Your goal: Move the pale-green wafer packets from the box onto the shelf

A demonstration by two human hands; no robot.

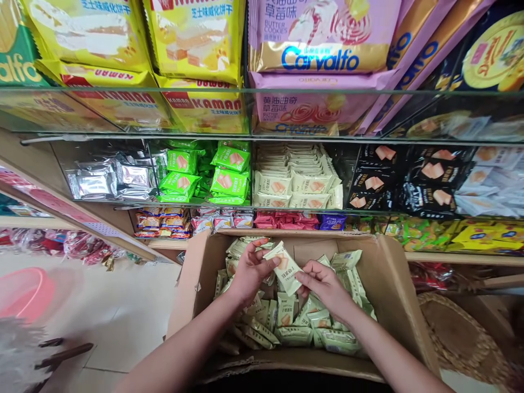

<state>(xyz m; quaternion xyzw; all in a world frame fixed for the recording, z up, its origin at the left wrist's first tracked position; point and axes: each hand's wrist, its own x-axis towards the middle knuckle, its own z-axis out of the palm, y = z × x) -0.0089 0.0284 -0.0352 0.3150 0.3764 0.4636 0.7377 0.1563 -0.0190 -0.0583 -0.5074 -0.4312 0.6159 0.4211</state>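
Where the grip lies: left hand (250,273) and right hand (327,286) pinch one cream rectangular plastic-wrapped packet (286,270) between them.
Below the hands: similar packets (285,312) in an open brown cardboard box (392,275).
Wrapper care: light fingertip pressure probably avoids crushing.

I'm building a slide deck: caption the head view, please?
Left hand and right hand hold a pale wrapped packet over an open cardboard box of similar packets, before stocked snack shelves.

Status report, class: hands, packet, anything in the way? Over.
Left hand, right hand gripping one cream packet. Packet tilted over open carton. Nothing visibly blocking.
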